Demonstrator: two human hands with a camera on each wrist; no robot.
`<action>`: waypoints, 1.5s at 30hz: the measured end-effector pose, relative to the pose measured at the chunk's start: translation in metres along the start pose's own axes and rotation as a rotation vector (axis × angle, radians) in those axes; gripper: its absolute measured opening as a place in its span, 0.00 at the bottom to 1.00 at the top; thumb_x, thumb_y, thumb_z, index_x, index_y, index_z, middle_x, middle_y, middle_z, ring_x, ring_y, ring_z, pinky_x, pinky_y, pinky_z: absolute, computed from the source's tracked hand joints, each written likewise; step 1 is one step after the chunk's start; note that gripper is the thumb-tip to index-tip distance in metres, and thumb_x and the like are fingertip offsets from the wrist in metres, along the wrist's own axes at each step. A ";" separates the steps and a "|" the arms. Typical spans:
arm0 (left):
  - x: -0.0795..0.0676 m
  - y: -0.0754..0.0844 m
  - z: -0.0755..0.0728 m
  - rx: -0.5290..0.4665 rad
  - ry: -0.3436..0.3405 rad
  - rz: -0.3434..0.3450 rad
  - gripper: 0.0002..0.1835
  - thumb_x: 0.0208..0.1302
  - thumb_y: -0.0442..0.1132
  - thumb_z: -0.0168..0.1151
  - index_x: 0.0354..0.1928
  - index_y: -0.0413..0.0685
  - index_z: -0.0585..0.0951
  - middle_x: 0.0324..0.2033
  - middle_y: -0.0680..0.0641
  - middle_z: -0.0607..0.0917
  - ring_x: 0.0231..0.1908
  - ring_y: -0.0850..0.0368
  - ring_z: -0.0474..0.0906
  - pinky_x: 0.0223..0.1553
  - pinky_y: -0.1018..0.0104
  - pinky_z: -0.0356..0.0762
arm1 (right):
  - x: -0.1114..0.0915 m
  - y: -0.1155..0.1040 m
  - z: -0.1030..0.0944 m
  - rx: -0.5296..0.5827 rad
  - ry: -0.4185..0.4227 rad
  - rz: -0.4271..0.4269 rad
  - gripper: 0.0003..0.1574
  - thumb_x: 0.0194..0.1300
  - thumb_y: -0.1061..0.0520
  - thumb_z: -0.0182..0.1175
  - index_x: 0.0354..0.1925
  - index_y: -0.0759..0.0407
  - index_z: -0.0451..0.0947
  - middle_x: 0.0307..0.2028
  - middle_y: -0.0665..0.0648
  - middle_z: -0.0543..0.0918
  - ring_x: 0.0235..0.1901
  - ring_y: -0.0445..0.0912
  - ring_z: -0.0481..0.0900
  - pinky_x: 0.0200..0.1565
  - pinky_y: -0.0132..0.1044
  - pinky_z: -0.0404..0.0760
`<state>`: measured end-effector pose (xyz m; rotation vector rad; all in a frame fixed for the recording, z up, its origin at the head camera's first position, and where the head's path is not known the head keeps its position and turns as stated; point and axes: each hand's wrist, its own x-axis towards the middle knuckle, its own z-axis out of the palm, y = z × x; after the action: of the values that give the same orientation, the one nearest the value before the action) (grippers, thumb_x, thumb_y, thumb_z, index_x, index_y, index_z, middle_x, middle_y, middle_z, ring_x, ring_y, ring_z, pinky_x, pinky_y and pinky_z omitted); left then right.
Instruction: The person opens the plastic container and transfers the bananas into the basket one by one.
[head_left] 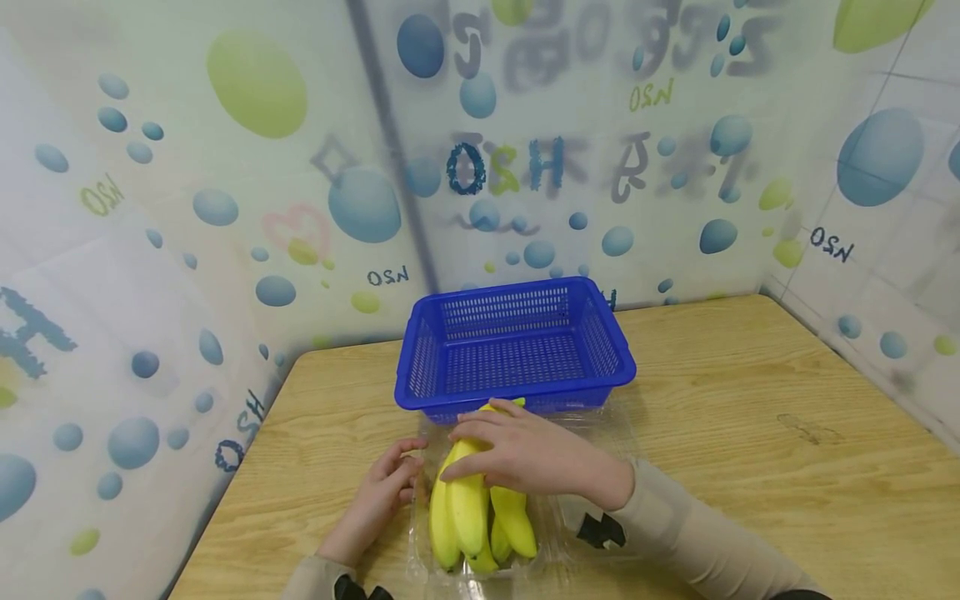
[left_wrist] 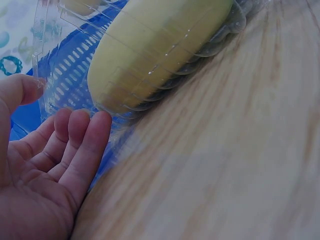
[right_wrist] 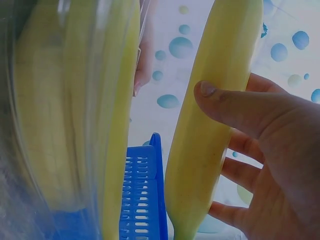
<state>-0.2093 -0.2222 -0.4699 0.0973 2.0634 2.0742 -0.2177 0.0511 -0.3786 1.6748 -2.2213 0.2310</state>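
My right hand (head_left: 528,450) grips a yellow banana (right_wrist: 200,155), thumb on one side and fingers round the other, as the right wrist view shows. More bananas (head_left: 516,525) lie below it in a clear plastic clamshell box (head_left: 551,542). The box's lid (head_left: 618,429) spreads out to the right, partly hidden by my right forearm. Beside the box's left wall is my left hand (head_left: 382,492). In the left wrist view its fingers (left_wrist: 97,132) are loosely bent with the fingertips right at the clear plastic, and its thumb stands apart from them.
A blue plastic basket (head_left: 517,392) with slotted walls stands just behind the box. Both are on a wooden table (head_left: 720,392). A white curtain (head_left: 300,167) printed with blue and green spots hangs around the table's back and sides.
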 end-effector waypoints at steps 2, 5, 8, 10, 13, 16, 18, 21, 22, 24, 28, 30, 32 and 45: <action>0.000 0.000 0.000 0.006 -0.001 0.001 0.24 0.70 0.39 0.55 0.62 0.35 0.65 0.31 0.50 0.69 0.27 0.63 0.67 0.27 0.72 0.73 | 0.000 0.000 -0.001 -0.004 0.004 0.001 0.35 0.57 0.56 0.71 0.60 0.34 0.74 0.61 0.53 0.74 0.65 0.49 0.66 0.64 0.56 0.64; 0.000 0.000 -0.001 0.011 0.002 0.002 0.24 0.70 0.39 0.55 0.62 0.35 0.65 0.30 0.50 0.69 0.26 0.63 0.66 0.26 0.73 0.71 | -0.001 0.001 -0.002 -0.001 0.014 0.003 0.35 0.56 0.57 0.72 0.60 0.34 0.75 0.61 0.52 0.74 0.65 0.49 0.66 0.64 0.57 0.64; 0.000 -0.001 -0.001 0.006 0.003 0.002 0.23 0.70 0.39 0.55 0.62 0.35 0.65 0.30 0.50 0.69 0.26 0.63 0.66 0.26 0.74 0.69 | -0.001 0.001 -0.003 0.003 0.020 0.007 0.35 0.56 0.57 0.72 0.59 0.35 0.75 0.61 0.52 0.74 0.65 0.49 0.66 0.64 0.57 0.64; 0.000 -0.001 -0.001 0.001 0.003 0.002 0.23 0.70 0.39 0.55 0.62 0.35 0.65 0.30 0.50 0.69 0.26 0.64 0.66 0.26 0.74 0.70 | -0.001 0.002 -0.003 0.004 0.021 0.010 0.34 0.57 0.57 0.71 0.59 0.35 0.75 0.60 0.52 0.74 0.65 0.49 0.66 0.64 0.56 0.64; 0.000 -0.001 -0.001 -0.004 -0.005 0.007 0.24 0.70 0.38 0.55 0.62 0.35 0.65 0.30 0.50 0.69 0.26 0.64 0.67 0.27 0.73 0.73 | -0.001 0.002 -0.004 0.001 0.021 0.016 0.34 0.57 0.57 0.71 0.59 0.35 0.75 0.60 0.52 0.74 0.65 0.49 0.66 0.64 0.56 0.63; 0.000 -0.002 -0.001 -0.003 -0.015 0.016 0.24 0.70 0.38 0.54 0.63 0.34 0.64 0.30 0.50 0.69 0.26 0.63 0.69 0.28 0.71 0.76 | -0.002 0.003 -0.005 -0.010 0.025 0.026 0.34 0.57 0.57 0.71 0.59 0.34 0.75 0.60 0.52 0.74 0.65 0.49 0.66 0.64 0.56 0.63; 0.001 -0.002 -0.001 -0.004 -0.015 0.017 0.24 0.70 0.38 0.54 0.63 0.34 0.64 0.30 0.50 0.70 0.26 0.63 0.69 0.28 0.70 0.77 | -0.002 0.004 -0.006 -0.017 0.034 0.031 0.34 0.57 0.57 0.71 0.59 0.34 0.75 0.60 0.52 0.74 0.65 0.49 0.66 0.64 0.56 0.63; 0.001 -0.002 -0.001 -0.009 -0.012 0.015 0.24 0.70 0.38 0.54 0.63 0.35 0.64 0.30 0.50 0.69 0.26 0.63 0.69 0.28 0.70 0.77 | -0.003 0.005 -0.007 -0.024 0.046 0.029 0.35 0.56 0.57 0.71 0.59 0.35 0.75 0.60 0.53 0.74 0.65 0.50 0.66 0.64 0.56 0.64; 0.002 -0.002 -0.001 -0.013 -0.012 0.012 0.24 0.70 0.38 0.54 0.63 0.35 0.64 0.30 0.50 0.69 0.27 0.63 0.69 0.29 0.70 0.77 | -0.003 0.006 -0.008 -0.025 0.051 0.027 0.35 0.56 0.57 0.71 0.59 0.35 0.75 0.60 0.53 0.74 0.65 0.50 0.66 0.63 0.56 0.64; 0.001 -0.001 -0.001 -0.013 -0.012 0.011 0.24 0.70 0.38 0.54 0.63 0.35 0.64 0.30 0.50 0.69 0.27 0.63 0.69 0.29 0.70 0.78 | -0.004 0.006 -0.009 -0.029 0.056 0.023 0.35 0.56 0.57 0.71 0.60 0.35 0.74 0.60 0.54 0.74 0.65 0.50 0.66 0.63 0.57 0.65; 0.000 -0.001 -0.001 -0.008 -0.016 0.017 0.24 0.70 0.38 0.54 0.63 0.34 0.64 0.31 0.50 0.69 0.27 0.63 0.70 0.29 0.70 0.78 | -0.004 0.005 -0.011 -0.026 0.058 0.022 0.35 0.56 0.57 0.72 0.60 0.35 0.74 0.60 0.54 0.74 0.65 0.50 0.66 0.64 0.56 0.64; 0.000 -0.001 -0.001 -0.006 -0.017 0.021 0.24 0.70 0.38 0.54 0.63 0.33 0.64 0.31 0.49 0.70 0.27 0.63 0.71 0.29 0.70 0.78 | -0.004 0.005 -0.012 -0.024 0.056 0.024 0.36 0.56 0.57 0.72 0.60 0.35 0.74 0.60 0.54 0.74 0.65 0.49 0.66 0.64 0.56 0.63; -0.001 -0.002 0.000 -0.006 -0.017 0.022 0.24 0.70 0.38 0.54 0.63 0.33 0.64 0.31 0.49 0.71 0.27 0.63 0.71 0.29 0.70 0.78 | -0.004 0.005 -0.012 -0.021 0.055 0.026 0.36 0.56 0.57 0.71 0.60 0.35 0.74 0.61 0.54 0.74 0.65 0.49 0.66 0.64 0.57 0.63; -0.002 0.001 0.001 0.016 0.013 -0.005 0.24 0.69 0.39 0.55 0.62 0.34 0.65 0.31 0.49 0.70 0.27 0.62 0.70 0.29 0.70 0.77 | -0.008 0.012 -0.018 -0.033 0.092 0.037 0.36 0.56 0.59 0.71 0.60 0.36 0.75 0.62 0.54 0.72 0.66 0.51 0.64 0.66 0.56 0.60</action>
<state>-0.2074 -0.2210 -0.4691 0.0812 2.0859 2.0615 -0.2235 0.0679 -0.3636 1.5748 -2.1780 0.2733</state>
